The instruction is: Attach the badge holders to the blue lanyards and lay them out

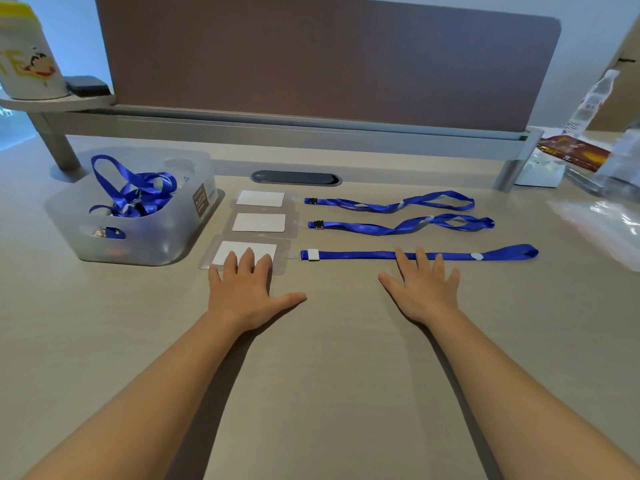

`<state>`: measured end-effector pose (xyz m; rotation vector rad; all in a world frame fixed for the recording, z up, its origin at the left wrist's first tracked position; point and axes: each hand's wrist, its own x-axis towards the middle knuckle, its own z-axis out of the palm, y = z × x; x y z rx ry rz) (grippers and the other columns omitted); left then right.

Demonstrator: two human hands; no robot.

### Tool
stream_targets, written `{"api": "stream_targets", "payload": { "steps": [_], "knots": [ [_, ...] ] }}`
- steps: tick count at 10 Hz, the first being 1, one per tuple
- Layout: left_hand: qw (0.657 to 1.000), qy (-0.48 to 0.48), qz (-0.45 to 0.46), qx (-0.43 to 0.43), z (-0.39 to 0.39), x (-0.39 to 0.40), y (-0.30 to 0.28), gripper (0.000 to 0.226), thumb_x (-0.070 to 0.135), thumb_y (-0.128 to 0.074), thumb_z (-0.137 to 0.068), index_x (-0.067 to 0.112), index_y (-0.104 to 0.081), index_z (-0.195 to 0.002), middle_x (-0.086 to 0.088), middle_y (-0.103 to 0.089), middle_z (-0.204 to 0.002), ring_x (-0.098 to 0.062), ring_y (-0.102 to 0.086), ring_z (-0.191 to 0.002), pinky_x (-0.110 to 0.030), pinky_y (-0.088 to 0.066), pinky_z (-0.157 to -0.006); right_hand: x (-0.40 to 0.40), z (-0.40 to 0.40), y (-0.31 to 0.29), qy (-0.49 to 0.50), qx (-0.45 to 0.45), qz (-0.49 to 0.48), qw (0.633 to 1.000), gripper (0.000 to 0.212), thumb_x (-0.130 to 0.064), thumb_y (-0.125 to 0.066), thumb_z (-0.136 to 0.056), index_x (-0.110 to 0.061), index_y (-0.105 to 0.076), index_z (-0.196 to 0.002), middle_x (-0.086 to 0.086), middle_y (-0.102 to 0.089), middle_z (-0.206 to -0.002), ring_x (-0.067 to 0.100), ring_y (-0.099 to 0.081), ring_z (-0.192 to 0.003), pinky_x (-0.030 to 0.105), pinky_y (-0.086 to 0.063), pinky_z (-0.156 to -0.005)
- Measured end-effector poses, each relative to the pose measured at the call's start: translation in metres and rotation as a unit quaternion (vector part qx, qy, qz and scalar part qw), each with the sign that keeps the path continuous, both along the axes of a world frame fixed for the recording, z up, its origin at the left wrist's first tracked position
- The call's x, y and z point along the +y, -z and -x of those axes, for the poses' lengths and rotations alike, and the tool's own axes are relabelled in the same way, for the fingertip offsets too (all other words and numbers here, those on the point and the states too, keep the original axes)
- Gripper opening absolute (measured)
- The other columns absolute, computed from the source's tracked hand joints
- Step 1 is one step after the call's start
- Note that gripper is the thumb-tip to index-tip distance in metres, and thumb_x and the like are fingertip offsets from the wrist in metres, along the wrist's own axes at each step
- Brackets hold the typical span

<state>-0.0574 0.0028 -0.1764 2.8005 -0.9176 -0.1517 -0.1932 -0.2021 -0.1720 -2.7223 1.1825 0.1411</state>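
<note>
1. The person's left hand (244,294) lies flat and palm-down on the desk (311,375), fingers spread open and gripping nothing; its fingertips rest on the near edge of the nearest badge holder (242,254).
2. The right hand (424,289) is also flat and open, fingers splayed, with its fingertips touching the nearest blue lanyard (363,254) about midway along the strap.
3. That lanyard lies straight, running left to right, and joins the nearest badge holder by a small clip next to a white band (313,255); its far loop (516,252) ends well to the right.
4. Behind it, a middle badge holder (259,223) sits with its own lanyard (398,226) stretched to the right, the strap twisted in places.
5. Farthest back, a third badge holder (260,198) lies in the same way with a third lanyard (391,204), also loosely twisted.
6. All three holders contain white cards and form a column, one just behind another.
7. To the left, a translucent plastic bin (166,233) holds a tangle of more blue lanyards (138,192); what else lies beneath them is too blurred to tell.
8. A divider panel (311,57) stands along the back of the desk, and a plastic bottle (592,102) stands at far right.
</note>
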Motion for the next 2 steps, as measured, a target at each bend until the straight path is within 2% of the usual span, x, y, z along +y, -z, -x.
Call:
{"api": "stream_targets", "payload": {
  "steps": [1,2],
  "knots": [
    [0.999,0.009,0.029,-0.016,0.004,0.002,-0.011,0.088,0.071,-0.039,-0.07,0.024,-0.008,-0.138,-0.008,-0.003,-0.154,-0.031,0.001,-0.14,-0.054,-0.005,-0.115,0.011,0.003,-0.008,-0.015,-0.058,0.023,0.998,0.064,-0.052,-0.029,-0.092,-0.029,-0.005,-0.146,0.006,0.004,-0.159,0.033,0.004,-0.145,0.053,-0.005,-0.117],
    [0.991,0.06,0.117,-0.002,0.027,0.014,-0.028,0.081,0.065,-0.044,-0.074,0.023,-0.015,-0.137,-0.004,-0.01,-0.153,-0.025,-0.004,-0.14,-0.046,-0.009,-0.117,0.043,0.024,-0.018,-0.074,-0.174,-0.055,0.98,0.062,-0.042,-0.039,-0.092,-0.024,-0.013,-0.146,0.002,-0.009,-0.158,0.023,-0.006,-0.146,0.041,-0.012,-0.12]
  ]
}}
